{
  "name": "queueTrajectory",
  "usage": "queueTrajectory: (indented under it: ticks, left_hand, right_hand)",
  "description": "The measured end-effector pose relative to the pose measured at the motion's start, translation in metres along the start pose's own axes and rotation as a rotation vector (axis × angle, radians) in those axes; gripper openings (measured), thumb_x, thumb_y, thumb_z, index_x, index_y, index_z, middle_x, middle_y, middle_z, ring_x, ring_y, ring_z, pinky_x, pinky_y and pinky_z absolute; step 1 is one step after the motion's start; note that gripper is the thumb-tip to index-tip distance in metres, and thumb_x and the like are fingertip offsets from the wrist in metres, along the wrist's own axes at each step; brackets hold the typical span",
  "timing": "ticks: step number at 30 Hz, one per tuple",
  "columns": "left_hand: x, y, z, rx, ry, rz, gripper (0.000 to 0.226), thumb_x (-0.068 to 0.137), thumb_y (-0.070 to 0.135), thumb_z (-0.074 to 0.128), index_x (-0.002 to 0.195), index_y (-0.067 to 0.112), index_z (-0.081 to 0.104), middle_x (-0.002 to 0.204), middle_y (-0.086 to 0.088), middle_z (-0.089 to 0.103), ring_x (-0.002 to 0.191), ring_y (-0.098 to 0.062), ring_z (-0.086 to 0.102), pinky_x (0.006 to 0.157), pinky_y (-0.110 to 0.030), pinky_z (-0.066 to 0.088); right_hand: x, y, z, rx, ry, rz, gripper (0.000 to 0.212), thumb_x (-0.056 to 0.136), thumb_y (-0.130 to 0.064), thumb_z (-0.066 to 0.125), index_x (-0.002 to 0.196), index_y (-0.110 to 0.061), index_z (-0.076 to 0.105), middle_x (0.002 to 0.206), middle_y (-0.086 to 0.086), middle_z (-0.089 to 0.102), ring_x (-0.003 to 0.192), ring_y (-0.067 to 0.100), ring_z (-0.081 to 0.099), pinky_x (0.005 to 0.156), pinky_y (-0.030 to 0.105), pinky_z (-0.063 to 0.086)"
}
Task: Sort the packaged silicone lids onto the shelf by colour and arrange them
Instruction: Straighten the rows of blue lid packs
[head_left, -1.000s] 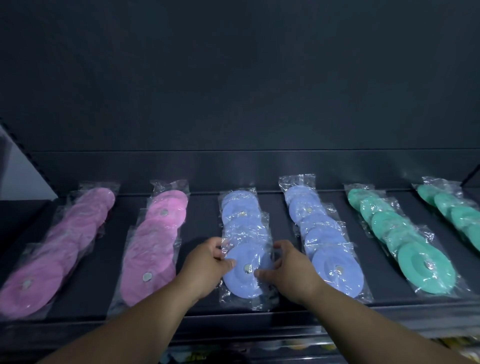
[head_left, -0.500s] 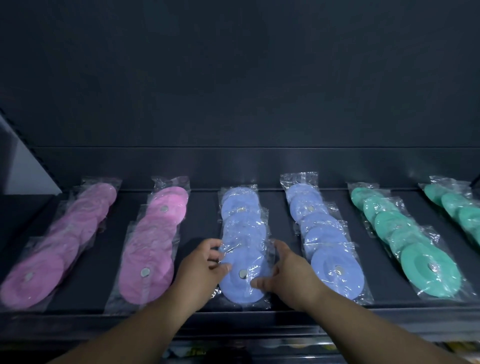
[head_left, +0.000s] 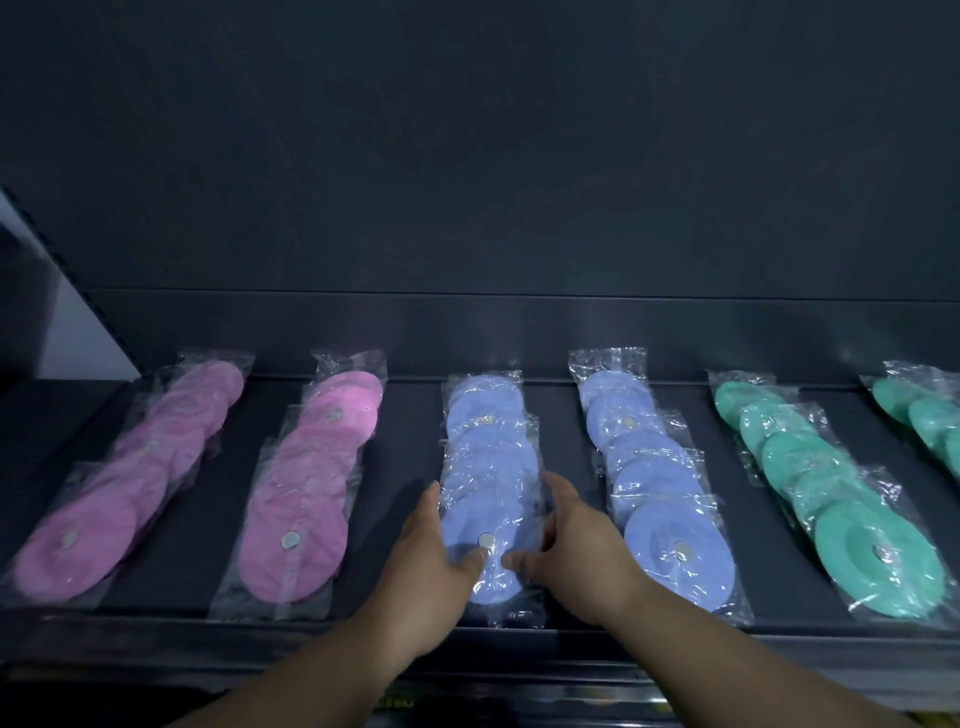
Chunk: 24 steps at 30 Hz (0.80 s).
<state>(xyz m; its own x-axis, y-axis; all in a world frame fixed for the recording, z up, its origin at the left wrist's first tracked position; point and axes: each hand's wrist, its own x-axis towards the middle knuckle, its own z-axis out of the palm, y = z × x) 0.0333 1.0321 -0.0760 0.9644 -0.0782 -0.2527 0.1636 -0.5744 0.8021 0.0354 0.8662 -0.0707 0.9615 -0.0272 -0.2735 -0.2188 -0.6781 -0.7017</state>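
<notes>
Six lid rows (head_left: 488, 457) side by side across the shelf (head_left: 402, 441), each front to back.

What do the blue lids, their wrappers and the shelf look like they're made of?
Blue lids: likely silicone or soft rubber, matte, with even colour and no glare; the small silver centre disc looks metallic. Wrappers: thin clear plastic film, glossy, crinkled with bright highlights. Shelf: dark, smooth, faintly sheened, possibly painted metal; cannot be sure.

no readable text on the packaged lids (head_left: 488, 457).
</notes>
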Motion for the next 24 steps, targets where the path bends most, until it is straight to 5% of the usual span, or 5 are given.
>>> queueTrajectory:
  ticks: [6,11,16,20,24]
  left_hand:
    - [0.013,0.013,-0.005,-0.111,0.078,-0.049,0.078,0.092,0.033,0.058,0.153,0.02,0.01,0.157,0.003,0.02,0.138,-0.011,0.031,0.109,-0.02,0.024]
    - [0.012,0.015,0.013,-0.264,0.03,-0.08,0.035,0.094,0.022,0.055,0.124,0.036,0.045,0.121,0.01,0.062,0.102,-0.003,0.062,0.079,-0.011,0.049]
    - [0.038,0.022,0.003,-0.207,0.129,-0.117,0.069,0.095,0.032,0.051,0.152,0.021,0.014,0.156,0.0,0.026,0.14,-0.017,0.032,0.114,-0.034,0.028]
    - [0.082,0.029,-0.011,-0.257,0.093,-0.162,0.069,0.096,0.035,0.049,0.153,0.022,0.012,0.154,0.001,0.029,0.139,-0.019,0.033,0.109,-0.029,0.029]
    - [0.113,0.032,-0.013,-0.297,-0.028,-0.146,0.045,0.083,0.029,0.055,0.128,0.028,0.053,0.116,0.002,0.067,0.105,-0.024,0.065,0.097,-0.046,0.05]
  right_hand:
    - [0.008,-0.008,-0.008,0.141,0.091,-0.054,0.085,0.075,-0.049,0.074,0.144,-0.025,0.031,0.135,-0.012,0.041,0.121,0.004,0.044,0.098,0.014,0.032]
    - [0.014,-0.015,-0.002,0.319,0.004,0.016,0.037,0.094,-0.031,0.055,0.128,-0.028,0.041,0.098,-0.019,0.058,0.075,-0.003,0.058,0.054,-0.002,0.039]
    - [0.03,-0.011,-0.005,0.321,0.078,0.029,0.015,0.095,-0.025,0.054,0.104,-0.028,0.044,0.101,-0.011,0.054,0.073,-0.009,0.051,0.057,-0.007,0.033]
    - [0.056,-0.015,-0.014,0.222,0.054,-0.003,0.04,0.09,-0.028,0.057,0.129,-0.024,0.049,0.132,-0.003,0.054,0.12,0.013,0.051,0.102,0.018,0.037]
    - [0.072,-0.02,-0.02,0.038,-0.022,-0.031,0.05,0.087,-0.036,0.061,0.133,-0.021,0.048,0.137,0.003,0.05,0.121,0.017,0.051,0.092,0.012,0.031]
